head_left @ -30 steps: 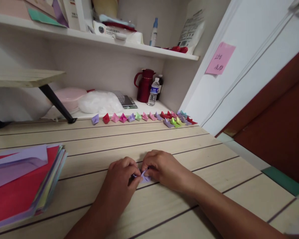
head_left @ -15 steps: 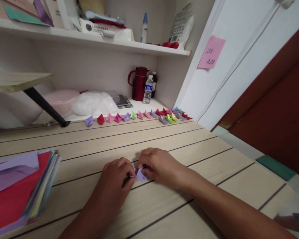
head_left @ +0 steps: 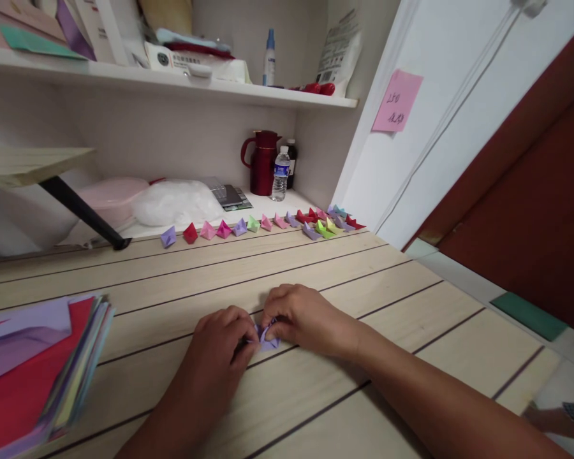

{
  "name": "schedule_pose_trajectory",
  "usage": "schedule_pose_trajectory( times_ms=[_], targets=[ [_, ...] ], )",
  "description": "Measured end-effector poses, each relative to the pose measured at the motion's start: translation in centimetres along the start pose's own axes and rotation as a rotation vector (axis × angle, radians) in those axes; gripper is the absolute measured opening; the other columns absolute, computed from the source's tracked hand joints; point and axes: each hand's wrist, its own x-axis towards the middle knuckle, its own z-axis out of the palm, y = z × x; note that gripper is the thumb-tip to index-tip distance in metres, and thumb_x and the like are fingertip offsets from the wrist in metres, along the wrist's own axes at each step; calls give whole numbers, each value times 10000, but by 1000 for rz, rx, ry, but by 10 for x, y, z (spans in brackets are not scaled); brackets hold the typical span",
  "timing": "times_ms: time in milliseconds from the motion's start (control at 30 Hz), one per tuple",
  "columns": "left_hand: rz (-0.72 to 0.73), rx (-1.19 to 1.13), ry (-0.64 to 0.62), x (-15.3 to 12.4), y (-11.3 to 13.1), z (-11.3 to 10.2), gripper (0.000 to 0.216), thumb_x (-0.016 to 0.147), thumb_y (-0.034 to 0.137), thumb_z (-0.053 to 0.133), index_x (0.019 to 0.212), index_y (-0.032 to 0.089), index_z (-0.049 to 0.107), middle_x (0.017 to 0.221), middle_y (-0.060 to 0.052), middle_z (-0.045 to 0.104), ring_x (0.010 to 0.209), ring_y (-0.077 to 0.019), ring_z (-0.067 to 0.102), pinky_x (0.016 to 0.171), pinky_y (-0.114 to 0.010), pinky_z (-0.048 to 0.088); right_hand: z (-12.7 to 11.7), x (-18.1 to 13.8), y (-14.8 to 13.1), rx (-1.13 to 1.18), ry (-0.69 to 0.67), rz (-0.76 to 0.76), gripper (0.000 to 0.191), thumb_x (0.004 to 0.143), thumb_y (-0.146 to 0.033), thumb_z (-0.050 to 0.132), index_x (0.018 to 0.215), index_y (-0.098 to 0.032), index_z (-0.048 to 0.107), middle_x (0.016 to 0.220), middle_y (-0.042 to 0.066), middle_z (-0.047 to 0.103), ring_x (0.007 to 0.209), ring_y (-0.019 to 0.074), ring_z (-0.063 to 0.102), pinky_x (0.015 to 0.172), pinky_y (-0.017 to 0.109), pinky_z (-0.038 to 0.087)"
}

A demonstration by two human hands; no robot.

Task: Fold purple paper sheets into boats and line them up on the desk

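A small piece of folded purple paper lies on the striped wooden tabletop, between my two hands. My left hand pinches its left edge with thumb and fingers. From the upper right, my right hand grips the paper, the thumb pressing into its folds. Parts of the paper are hidden under the fingers. Beyond my hands, a row of small folded paper boats in several colours runs along the back edge, bunching together at the right.
On the left lies a stack of coloured paper sheets. Behind the boats stand a dark red jug and a water bottle. A black stand leg rests at the back left. A shelf spans above.
My right thumb has pushed further into the folds, and the paper looks flatter. Both hands keep their hold. The camera view has shifted slightly.
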Motion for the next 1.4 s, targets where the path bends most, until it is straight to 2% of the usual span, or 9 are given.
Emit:
schedule_pose_trajectory(
  times_ms=[67,167,333,600,767,867,1000,1133,1400],
  targets=[
    [3,1,-8,0,0,0,108,807,158,669,790,242,603,932,38,629,942,-175,562,902,-383,361,1,0,1,18,7,-3,58,858,-178,730,872,-229,755,874,2,697,870,151,635,751,226,436],
    [-4,11,-21,-1,3,-1,151,770,176,729,779,235,591,931,34,631,952,-193,556,898,-397,355,3,-1,-1,24,29,5,71,836,-139,728,853,-207,740,862,18,681,855,170,616,749,248,427],
    [-5,20,-15,-3,6,-3,152,796,189,699,773,233,556,947,24,639,948,-204,555,888,-408,358,4,-3,-2,78,40,-7,115,798,-96,730,856,-193,708,870,14,671,862,171,607,765,251,438],
    [8,2,29,-4,4,2,155,798,101,588,800,242,522,939,16,645,951,-199,575,922,-420,378,3,-2,4,172,39,-7,120,804,-74,721,835,-188,701,1005,32,685,934,168,634,810,254,467],
    [15,11,48,-6,-1,8,239,722,112,702,874,250,580,983,5,663,993,-216,595,933,-429,404,3,-5,6,175,22,-22,118,774,-123,794,822,-216,740,996,18,699,960,178,639,832,260,463],
    [12,26,64,-6,-2,11,298,672,120,765,891,247,609,989,-4,668,995,-228,600,925,-440,419,2,-6,4,156,20,-41,131,771,-146,808,829,-245,745,996,-3,694,966,173,638,853,261,455],
    [22,43,71,-6,-1,11,230,687,140,768,843,259,647,990,0,665,1000,-227,599,933,-448,423,0,-7,-2,127,13,-57,126,808,-140,770,807,-262,736,1047,-15,678,980,159,640,877,261,448],
    [37,54,58,-6,1,11,162,736,148,744,820,260,663,974,6,659,977,-212,602,933,-443,421,-3,-7,-4,96,-16,-3,162,780,-136,785,860,-267,731,1205,1,640,1071,186,623,907,290,448],
    [35,82,14,-5,7,8,130,764,150,740,809,243,662,962,-10,655,965,-224,597,942,-469,418,1,-8,-2,-34,-33,98,278,708,-193,851,927,-288,710,1241,0,652,1093,245,612,950,378,435]
  ],
)
